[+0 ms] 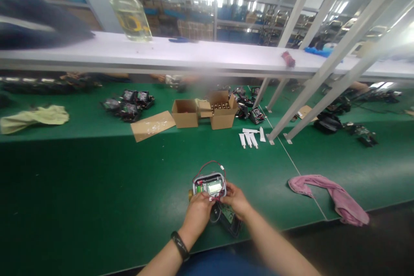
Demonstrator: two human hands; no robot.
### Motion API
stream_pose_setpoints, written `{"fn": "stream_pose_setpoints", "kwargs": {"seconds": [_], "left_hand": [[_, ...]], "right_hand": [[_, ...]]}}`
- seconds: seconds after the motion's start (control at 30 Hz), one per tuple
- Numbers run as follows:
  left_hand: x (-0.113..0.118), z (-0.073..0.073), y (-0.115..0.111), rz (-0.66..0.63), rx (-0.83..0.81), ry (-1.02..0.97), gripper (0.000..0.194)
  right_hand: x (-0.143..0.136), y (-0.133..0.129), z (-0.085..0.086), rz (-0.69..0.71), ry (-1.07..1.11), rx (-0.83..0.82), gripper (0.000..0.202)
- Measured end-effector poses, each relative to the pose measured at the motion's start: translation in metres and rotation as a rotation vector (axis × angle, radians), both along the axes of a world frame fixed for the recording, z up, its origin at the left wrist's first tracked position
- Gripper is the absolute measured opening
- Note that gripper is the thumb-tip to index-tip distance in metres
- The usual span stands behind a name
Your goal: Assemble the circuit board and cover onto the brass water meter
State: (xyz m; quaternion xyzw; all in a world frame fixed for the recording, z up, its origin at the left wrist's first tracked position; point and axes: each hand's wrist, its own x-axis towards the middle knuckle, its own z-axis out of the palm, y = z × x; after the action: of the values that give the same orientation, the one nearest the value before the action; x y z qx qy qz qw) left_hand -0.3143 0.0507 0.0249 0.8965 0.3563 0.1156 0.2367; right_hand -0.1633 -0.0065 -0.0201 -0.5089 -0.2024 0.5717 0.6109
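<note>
An opened meter housing (pixel 194 186) with a grey rim stands on the green bench in front of me. Inside show a circuit board and a small pale display (pixel 214 187). A brass fitting (pixel 190 195) juts from its left side. Red and dark wires (pixel 211 161) loop over the back and run across the front. My left hand (pixel 198 212) is closed at the front edge, fingertips at the wires beside a small white connector. Fingers of my right hand (pixel 236 200) wrap the right side. Below lies a dark cover (pixel 233 224) with a green board in it, partly hidden.
Two cardboard boxes (pixel 185 114), a cardboard sheet (pixel 152 126) and several white tubes (pixel 248 139) lie ahead. Dark assemblies (pixel 130 105) sit further back. A pink cloth (pixel 336 194) lies right. Metal posts (pixel 307 82) and a white shelf (pixel 207 54) with a bottle (pixel 129 13) rise beyond.
</note>
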Motion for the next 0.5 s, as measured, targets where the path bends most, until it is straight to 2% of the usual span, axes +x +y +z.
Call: {"fn": "stream_pose_setpoints", "kwargs": {"seconds": [0.13,0.27,0.5], "left_hand": [[0.006,0.0,0.001,0.104,-0.106,0.069,0.016],[0.004,-0.001,0.0,0.078,-0.167,0.195,0.008],[-0.009,-0.003,-0.011,0.001,-0.046,0.125,0.018]], "right_hand": [[-0.001,0.0,-0.001,-0.055,-0.017,-0.045,0.055],[0.002,-0.009,-0.004,-0.027,0.025,-0.039,0.062],[0.004,-0.02,-0.005,0.033,0.061,0.023,0.059]]}}
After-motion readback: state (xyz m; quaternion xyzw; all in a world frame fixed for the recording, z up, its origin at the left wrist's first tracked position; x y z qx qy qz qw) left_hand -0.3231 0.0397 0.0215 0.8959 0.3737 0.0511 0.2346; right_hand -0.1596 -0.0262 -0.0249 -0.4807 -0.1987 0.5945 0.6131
